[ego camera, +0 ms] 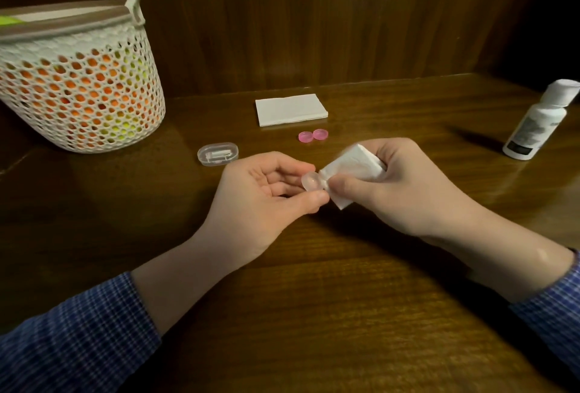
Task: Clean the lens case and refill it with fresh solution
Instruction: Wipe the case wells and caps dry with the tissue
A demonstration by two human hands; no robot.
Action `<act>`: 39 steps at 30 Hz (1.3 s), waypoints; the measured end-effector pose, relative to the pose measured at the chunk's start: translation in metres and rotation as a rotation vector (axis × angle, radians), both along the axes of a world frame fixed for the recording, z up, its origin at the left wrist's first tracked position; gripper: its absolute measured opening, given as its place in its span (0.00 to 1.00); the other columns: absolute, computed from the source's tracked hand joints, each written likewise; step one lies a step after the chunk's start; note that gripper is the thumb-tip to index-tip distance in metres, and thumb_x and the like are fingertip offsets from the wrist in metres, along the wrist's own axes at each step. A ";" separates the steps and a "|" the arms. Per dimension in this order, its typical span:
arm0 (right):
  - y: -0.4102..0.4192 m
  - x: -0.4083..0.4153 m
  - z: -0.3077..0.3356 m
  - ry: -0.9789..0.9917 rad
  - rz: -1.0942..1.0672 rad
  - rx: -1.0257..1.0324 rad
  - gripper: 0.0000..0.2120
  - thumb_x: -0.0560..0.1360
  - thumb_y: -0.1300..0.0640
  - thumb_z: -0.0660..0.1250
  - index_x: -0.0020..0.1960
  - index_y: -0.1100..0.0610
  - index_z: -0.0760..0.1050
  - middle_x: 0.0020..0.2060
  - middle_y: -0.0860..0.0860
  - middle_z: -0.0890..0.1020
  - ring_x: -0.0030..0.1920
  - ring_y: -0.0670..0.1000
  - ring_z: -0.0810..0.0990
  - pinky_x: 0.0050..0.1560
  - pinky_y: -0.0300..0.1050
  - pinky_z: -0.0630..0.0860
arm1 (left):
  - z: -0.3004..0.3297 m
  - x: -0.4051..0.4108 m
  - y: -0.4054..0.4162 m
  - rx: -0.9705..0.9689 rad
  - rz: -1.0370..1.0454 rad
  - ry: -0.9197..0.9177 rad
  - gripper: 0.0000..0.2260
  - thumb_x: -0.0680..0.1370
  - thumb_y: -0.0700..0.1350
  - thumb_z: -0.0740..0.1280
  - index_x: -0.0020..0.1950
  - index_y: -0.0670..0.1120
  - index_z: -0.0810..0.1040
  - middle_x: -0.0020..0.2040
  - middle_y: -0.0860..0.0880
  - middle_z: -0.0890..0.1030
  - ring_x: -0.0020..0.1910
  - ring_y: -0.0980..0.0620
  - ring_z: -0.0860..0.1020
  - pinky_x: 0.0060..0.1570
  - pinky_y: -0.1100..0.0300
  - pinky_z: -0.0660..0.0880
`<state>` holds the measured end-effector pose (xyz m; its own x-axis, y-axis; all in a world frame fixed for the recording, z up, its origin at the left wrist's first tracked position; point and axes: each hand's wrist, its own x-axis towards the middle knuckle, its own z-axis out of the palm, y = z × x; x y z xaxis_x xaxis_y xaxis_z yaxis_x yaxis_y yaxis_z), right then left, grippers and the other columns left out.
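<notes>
Left hand [263, 185] pinches clear lens case [311, 180] above table [314, 298] centre | right hand [398, 185] grips folded tissue [351, 169], touching case's right end | case's long axis runs hand to hand | solution bottle [539, 122] near right edge, nearer right hand.

- The left hand [263, 198] is held up over the table, palm turned up and a bit to the right.
- Its thumb and fingers are curled, and the tips pinch the small clear lens case [311, 181].
- The right hand [392, 191] is just beside it, with its back facing up.
- Its thumb and fingers are bent and squeeze a folded white tissue [351, 169] against the case.
- Both arms come in from the bottom corners.
- Both blue checked sleeves [78, 336] are pushed back, so the wrists are bare.
</notes>
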<state>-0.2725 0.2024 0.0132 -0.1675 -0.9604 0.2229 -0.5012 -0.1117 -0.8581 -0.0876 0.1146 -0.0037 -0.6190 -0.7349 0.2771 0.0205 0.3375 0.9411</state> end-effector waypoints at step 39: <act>-0.004 -0.014 0.000 -0.352 0.099 0.115 0.11 0.65 0.54 0.77 0.42 0.61 0.87 0.40 0.55 0.87 0.38 0.48 0.84 0.36 0.38 0.79 | 0.005 0.003 -0.009 0.417 -0.126 0.092 0.17 0.69 0.44 0.73 0.57 0.43 0.84 0.43 0.42 0.87 0.42 0.50 0.86 0.41 0.63 0.81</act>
<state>-0.2861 0.1979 0.0136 -0.1198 -0.9911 0.0583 -0.1650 -0.0380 -0.9856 -0.0843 0.1058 0.0016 -0.6975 -0.7159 0.0311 0.1273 -0.0811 0.9885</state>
